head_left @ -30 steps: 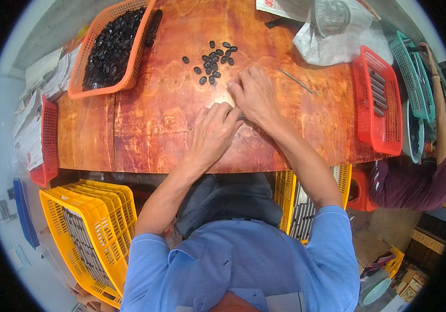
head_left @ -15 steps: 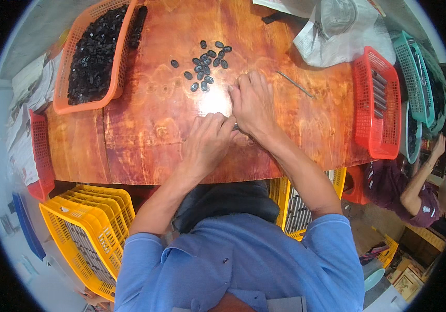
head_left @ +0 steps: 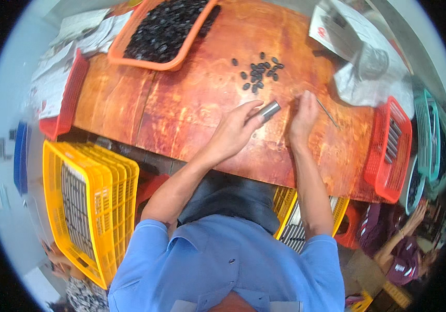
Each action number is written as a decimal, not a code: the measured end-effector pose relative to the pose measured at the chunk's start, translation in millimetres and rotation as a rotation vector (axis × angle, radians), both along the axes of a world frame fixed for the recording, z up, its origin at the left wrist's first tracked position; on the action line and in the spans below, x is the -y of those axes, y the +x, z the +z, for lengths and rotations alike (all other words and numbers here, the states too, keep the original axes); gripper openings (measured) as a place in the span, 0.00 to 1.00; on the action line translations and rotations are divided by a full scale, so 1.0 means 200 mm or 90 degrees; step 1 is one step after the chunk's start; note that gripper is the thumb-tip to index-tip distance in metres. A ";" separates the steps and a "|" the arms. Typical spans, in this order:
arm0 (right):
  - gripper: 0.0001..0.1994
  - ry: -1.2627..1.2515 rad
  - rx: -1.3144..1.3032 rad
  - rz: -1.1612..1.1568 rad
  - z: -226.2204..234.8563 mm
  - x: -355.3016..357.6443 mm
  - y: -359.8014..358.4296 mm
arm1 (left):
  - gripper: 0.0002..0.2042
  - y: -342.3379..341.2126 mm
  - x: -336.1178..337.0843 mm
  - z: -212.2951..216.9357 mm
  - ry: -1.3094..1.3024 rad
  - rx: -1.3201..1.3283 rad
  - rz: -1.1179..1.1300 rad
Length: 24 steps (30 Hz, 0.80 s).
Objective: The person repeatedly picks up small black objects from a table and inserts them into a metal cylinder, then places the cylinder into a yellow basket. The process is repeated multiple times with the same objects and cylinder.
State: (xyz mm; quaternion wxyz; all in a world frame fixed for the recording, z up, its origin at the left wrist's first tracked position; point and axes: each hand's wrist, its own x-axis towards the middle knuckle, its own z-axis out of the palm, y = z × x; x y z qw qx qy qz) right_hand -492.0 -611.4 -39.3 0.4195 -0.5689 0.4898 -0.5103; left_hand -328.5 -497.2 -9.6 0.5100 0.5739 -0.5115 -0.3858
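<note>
My left hand (head_left: 236,130) is closed around a short dark grey metal tube (head_left: 268,111), and the tube's far end sticks out past the fingers. To its right, my right hand (head_left: 303,119) is held edge-on above the table, a small gap from the tube. Its fingers are blurred, and what they hold, if anything, does not show. Close beside that hand lies a thin metal rod (head_left: 329,115). Beyond both hands is a loose group of small black oval pieces (head_left: 257,73) on the wooden table (head_left: 191,117).
An orange basket (head_left: 176,63) of black parts stands far left. At right are a red basket (head_left: 386,179) with metal tubes, a teal basket (head_left: 427,138) and a white sack (head_left: 373,78). Yellow crates (head_left: 101,208) stand below the table's left edge. Another person's arm (head_left: 402,234) shows lower right.
My hands have come apart, and the metal tube now shows in my left hand. The whole view has turned, shifting the table contents to the right in the picture.
</note>
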 end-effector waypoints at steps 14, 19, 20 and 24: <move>0.20 -0.013 -0.130 0.081 -0.06 0.03 -0.01 | 0.19 0.31 -0.59 0.02 0.130 -0.329 0.063; 0.17 -0.021 -0.181 0.115 -0.07 0.04 -0.03 | 0.17 0.40 -1.00 0.25 0.058 -0.040 0.223; 0.16 -0.021 -0.158 0.117 -0.04 0.02 -0.02 | 0.16 0.45 -1.09 0.35 0.102 -0.110 0.232; 0.15 -0.054 -0.181 0.134 -0.13 0.09 -0.06 | 0.18 0.66 -1.42 0.62 0.061 -0.166 0.406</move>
